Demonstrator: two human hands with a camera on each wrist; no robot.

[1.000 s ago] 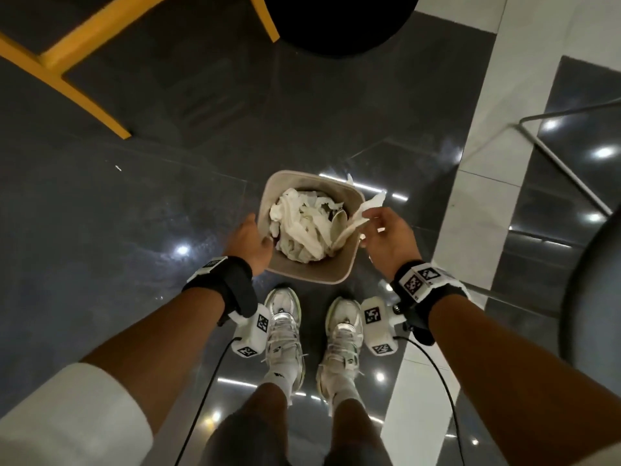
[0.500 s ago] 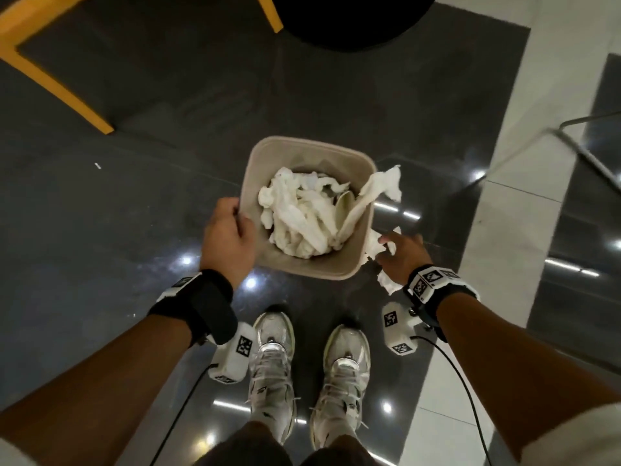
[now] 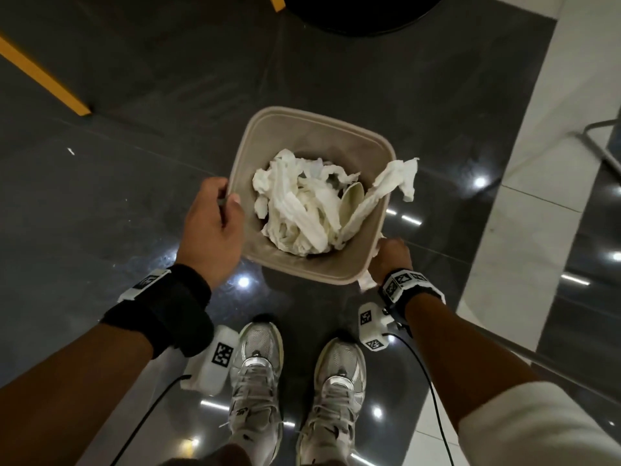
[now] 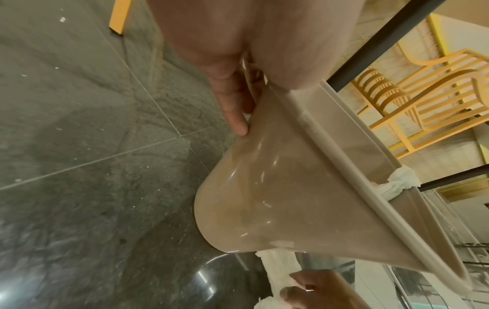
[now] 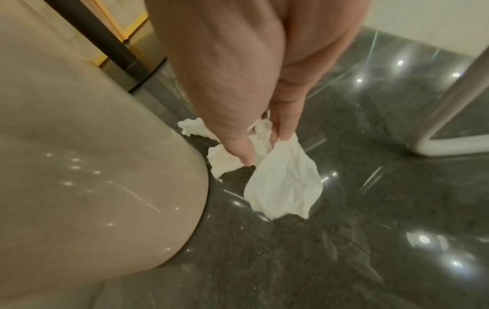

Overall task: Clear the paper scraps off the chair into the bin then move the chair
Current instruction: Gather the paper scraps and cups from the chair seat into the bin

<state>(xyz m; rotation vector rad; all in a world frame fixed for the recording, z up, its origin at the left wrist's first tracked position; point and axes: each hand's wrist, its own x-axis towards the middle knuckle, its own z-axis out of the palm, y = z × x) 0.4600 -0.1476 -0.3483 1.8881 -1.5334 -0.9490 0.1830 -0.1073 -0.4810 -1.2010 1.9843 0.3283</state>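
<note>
A beige bin (image 3: 312, 124) stands on the dark floor in front of my feet, holding a heap of white paper scraps (image 3: 299, 213). One strip (image 3: 400, 176) hangs over its right rim. My left hand (image 3: 225, 203) grips the bin's left rim, thumb inside; its fingers (image 4: 235, 113) lie against the outer wall (image 4: 264, 188). My right hand (image 3: 391, 260) is low beside the bin's near right corner. In the right wrist view this hand (image 5: 264, 146) pinches a white paper scrap (image 5: 285, 188) just above the floor. Another scrap (image 5: 222, 161) lies against the bin's base (image 5: 105, 177).
A black round shape (image 3: 363, 11) and yellow wooden legs (image 3: 43, 79) are at the top of the head view. A grey metal frame (image 3: 601, 142) stands at the right, its tube (image 5: 449, 115) close to my right hand. A yellow slatted chair (image 4: 423, 94) stands beyond the bin.
My right hand has dropped from the bin's right rim to the floor beside its near corner and taken a scrap. My left hand has shifted onto the left rim.
</note>
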